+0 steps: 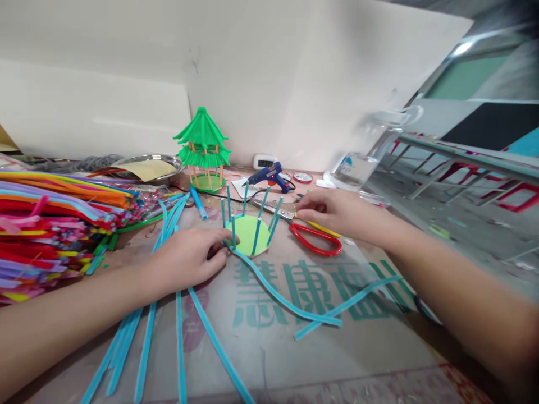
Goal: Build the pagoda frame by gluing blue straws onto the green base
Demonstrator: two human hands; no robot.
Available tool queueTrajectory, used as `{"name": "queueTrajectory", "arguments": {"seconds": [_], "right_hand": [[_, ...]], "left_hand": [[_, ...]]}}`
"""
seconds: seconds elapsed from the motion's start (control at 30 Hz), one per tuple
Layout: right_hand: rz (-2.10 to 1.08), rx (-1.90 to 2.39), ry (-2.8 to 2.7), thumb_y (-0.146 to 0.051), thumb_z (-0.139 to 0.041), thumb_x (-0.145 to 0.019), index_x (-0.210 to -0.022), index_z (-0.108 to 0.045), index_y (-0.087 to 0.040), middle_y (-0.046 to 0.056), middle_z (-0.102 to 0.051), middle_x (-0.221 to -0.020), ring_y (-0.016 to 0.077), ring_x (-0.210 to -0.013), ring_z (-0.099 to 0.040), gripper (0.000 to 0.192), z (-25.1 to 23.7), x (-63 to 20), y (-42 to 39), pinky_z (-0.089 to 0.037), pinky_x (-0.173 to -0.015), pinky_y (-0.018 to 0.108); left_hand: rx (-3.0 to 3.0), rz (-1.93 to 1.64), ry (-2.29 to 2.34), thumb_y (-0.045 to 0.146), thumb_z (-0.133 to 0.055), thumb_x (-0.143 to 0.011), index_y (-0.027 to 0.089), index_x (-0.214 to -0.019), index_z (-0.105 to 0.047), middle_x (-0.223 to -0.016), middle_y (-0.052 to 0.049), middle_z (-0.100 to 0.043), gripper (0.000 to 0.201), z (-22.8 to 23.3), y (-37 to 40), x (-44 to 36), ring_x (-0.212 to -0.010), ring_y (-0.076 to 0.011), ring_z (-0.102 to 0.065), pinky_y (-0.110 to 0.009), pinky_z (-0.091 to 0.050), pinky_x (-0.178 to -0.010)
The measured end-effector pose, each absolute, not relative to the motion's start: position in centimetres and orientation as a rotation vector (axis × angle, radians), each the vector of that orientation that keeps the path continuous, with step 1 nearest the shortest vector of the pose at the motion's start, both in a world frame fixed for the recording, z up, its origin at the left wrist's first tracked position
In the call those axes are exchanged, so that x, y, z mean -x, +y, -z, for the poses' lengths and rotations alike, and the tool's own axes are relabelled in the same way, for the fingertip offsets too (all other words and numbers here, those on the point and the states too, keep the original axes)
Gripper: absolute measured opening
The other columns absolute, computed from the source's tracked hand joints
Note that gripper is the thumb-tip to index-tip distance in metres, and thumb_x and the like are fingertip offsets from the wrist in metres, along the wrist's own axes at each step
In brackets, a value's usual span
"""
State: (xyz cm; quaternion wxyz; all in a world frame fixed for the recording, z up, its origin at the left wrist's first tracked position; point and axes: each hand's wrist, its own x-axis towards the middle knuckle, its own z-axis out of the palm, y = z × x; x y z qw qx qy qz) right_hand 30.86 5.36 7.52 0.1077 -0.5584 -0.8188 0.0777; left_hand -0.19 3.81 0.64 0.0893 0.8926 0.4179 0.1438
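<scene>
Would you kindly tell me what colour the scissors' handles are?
Red, seen in the head view: the scissors lie by the right hand.

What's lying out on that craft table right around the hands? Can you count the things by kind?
Green disc base with blue posts: 1
Red-handled scissors: 1
Blue glue gun: 1
Green pavilion model: 1
Metal tray: 1
Total: 5, loose blue strips and the colourful heap not counted.

Two bare arms, no sleeves in view

The left hand (189, 261) and right hand (337, 213) carry no gloves, rings or watch; both forearms are uncovered up to the picture's edges, with short, unpainted nails on the fingers.
</scene>
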Motion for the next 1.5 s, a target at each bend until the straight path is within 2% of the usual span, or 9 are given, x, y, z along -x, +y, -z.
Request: {"name": "queueTrajectory", "arguments": {"seconds": [0.17, 0.23, 0.3, 0.43, 0.67, 0.8, 1.13, 1.3, 1.5], "right_hand": [[-0.191, 1.585, -2.202, -0.037, -0.063, -0.090, -0.122, -0.065, -0.018, 0.012, -0.073, -0.117, 0.0252, -0.101, -0.069, 0.037, -5.4, -31.8, 9.7, -0.054, -0.087, 0.037], [-0.149, 1.549, -2.227, -0.030, -0.066, -0.087, -0.138, -0.058, -0.017, 0.014, -0.066, -0.136, 0.0278, -0.121, -0.063, 0.053, -5.4, -31.2, 11.4, -0.049, -0.103, 0.040], [-0.183, 1.609, -2.222, -0.029, -0.069, -0.086, -0.146, -0.052, -0.017, 0.014, -0.063, -0.142, 0.0285, -0.127, -0.060, 0.063, -5.5, -30.4, 13.2, -0.045, -0.108, 0.042], [-0.319, 1.782, -2.158, -0.039, -0.073, -0.086, -0.131, -0.064, -0.014, 0.012, -0.074, -0.119, 0.0261, -0.103, -0.069, 0.053, -4.9, -29.0, 16.9, -0.052, -0.093, 0.037], [-0.401, 1.781, -2.074, -0.049, -0.070, -0.087, -0.106, -0.071, -0.012, 0.012, -0.077, -0.097, 0.0220, -0.080, -0.069, 0.042, -2.9, -27.2, 20.0, -0.053, -0.075, 0.031], [-0.410, 1.761, -2.085, -0.049, -0.072, -0.083, -0.098, -0.075, -0.014, 0.010, -0.076, -0.094, 0.0241, -0.087, -0.069, 0.037, -3.2, -27.1, 19.5, -0.052, -0.080, 0.031], [-0.458, 1.620, -1.992, -0.027, -0.065, -0.089, -0.108, -0.074, -0.015, 0.009, -0.078, -0.110, 0.0216, -0.101, -0.072, 0.024, -5.5, -28.1, 17.1, -0.055, -0.091, 0.031], [-0.424, 1.392, -1.722, -0.040, -0.067, -0.089, -0.112, -0.070, -0.018, 0.010, -0.077, -0.108, 0.0271, -0.100, -0.073, 0.032, -6.3, -31.2, 12.0, -0.060, -0.087, 0.040], [-0.440, 1.273, -1.920, -0.059, -0.072, -0.084, -0.093, -0.071, -0.026, 0.007, -0.075, -0.089, 0.0255, -0.084, -0.073, 0.034, -5.3, -34.1, 2.6, -0.060, -0.084, 0.043]], "left_hand": [[-2.669, -0.462, 1.216, 0.028, -0.045, -0.089, 0.021, -0.085, -0.063, -0.069, -0.001, -0.063, 0.020, -0.4, 3.8, 0.3, -0.062, -0.0166, -0.058, -0.028, -0.037, -0.058], [-2.673, -0.465, 1.214, 0.028, -0.045, -0.089, 0.021, -0.086, -0.064, -0.069, -0.001, -0.063, 0.020, -0.4, 3.8, 0.3, -0.061, -0.0165, -0.058, -0.028, -0.037, -0.058], [-2.679, -0.466, 1.212, 0.028, -0.046, -0.090, 0.021, -0.087, -0.064, -0.069, -0.001, -0.064, 0.019, -0.4, 3.9, 0.3, -0.061, -0.0167, -0.058, -0.029, -0.037, -0.058], [-2.714, -0.479, 1.193, 0.026, -0.047, -0.090, 0.022, -0.082, -0.061, -0.068, -0.001, -0.063, 0.017, -0.5, 3.9, 0.3, -0.060, -0.0174, -0.058, -0.030, -0.035, -0.057], [-2.717, -0.505, 1.185, 0.024, -0.048, -0.090, 0.023, -0.083, -0.061, -0.068, 0.000, -0.064, 0.016, -0.3, 4.0, 0.2, -0.061, -0.0186, -0.059, -0.031, -0.034, -0.056], [-2.729, -0.507, 1.181, 0.023, -0.049, -0.090, 0.022, -0.082, -0.062, -0.067, 0.000, -0.064, 0.015, -0.3, 4.0, 0.1, -0.060, -0.0186, -0.059, -0.031, -0.033, -0.055], [-2.735, -0.480, 1.189, 0.024, -0.049, -0.091, 0.022, -0.090, -0.067, -0.069, -0.001, -0.065, 0.017, -0.4, 4.0, 0.2, -0.063, -0.0190, -0.061, -0.031, -0.035, -0.057], [-2.747, -0.505, 1.188, 0.025, -0.050, -0.090, 0.021, -0.092, -0.068, -0.070, -0.002, -0.067, 0.018, -0.3, 4.1, 0.2, -0.065, -0.0192, -0.062, -0.030, -0.035, -0.057], [-2.721, -0.518, 1.192, 0.029, -0.051, -0.089, 0.020, -0.093, -0.068, -0.070, -0.002, -0.067, 0.020, -0.3, 4.2, 0.2, -0.062, -0.0185, -0.059, -0.030, -0.033, -0.055]]}}
